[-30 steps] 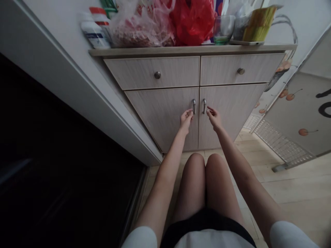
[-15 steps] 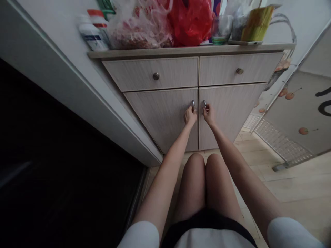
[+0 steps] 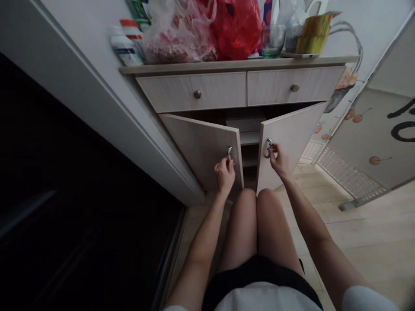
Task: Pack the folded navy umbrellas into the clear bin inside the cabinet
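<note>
A pale wood-grain cabinet stands before me, both lower doors swung partly outward. My left hand is closed on the metal handle of the left door. On the right door, my right hand grips a curved metal handle with its fingertips. Between the door edges, shelves and a pale box-like shape show in the dark interior; the rest of the inside is hidden by the doors.
On the cabinet top are white bottles, a clear plastic bag, a red bag, a glass and a yellow pouch. My knees are close to the doors. A cherry-patterned panel stands at right.
Both cabinet doors have gone from closed to partly open. My hands have moved apart and toward me with the handles, and shelves now show between the doors.
</note>
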Tool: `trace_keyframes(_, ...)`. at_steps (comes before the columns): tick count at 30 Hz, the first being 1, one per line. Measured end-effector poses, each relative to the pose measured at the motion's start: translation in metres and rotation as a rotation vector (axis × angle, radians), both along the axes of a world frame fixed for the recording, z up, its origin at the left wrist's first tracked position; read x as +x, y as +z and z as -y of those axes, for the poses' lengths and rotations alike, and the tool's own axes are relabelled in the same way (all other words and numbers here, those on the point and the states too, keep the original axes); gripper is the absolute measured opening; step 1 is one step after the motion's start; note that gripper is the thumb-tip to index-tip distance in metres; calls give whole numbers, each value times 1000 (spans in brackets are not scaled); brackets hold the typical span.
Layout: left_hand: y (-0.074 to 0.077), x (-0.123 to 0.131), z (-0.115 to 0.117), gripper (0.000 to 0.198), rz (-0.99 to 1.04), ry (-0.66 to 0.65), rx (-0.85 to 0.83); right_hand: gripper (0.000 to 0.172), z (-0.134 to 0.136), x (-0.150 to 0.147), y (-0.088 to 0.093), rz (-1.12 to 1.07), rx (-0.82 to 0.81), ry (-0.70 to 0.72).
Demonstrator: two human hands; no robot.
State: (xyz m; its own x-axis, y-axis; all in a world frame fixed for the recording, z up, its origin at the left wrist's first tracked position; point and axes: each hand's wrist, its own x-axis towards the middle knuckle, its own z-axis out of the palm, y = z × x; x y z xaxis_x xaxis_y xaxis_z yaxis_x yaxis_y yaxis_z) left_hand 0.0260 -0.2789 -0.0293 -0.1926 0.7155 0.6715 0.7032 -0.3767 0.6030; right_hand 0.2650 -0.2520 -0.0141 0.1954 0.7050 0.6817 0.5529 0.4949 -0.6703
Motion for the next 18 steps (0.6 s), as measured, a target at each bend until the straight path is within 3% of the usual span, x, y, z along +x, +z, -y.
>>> trace_keyframes(10, -17, -66, 78, 31, 100, 250, 118, 22, 99, 71, 0, 47, 47, -146)
trace_keyframes(14, -29, -106, 100, 32, 193, 413, 148, 22, 126, 102, -4, 70, 18, -232)
trace_keyframes(18, -35, -158, 117, 30, 304, 497, 165, 28, 145, 143, -19, 51, -20, -390)
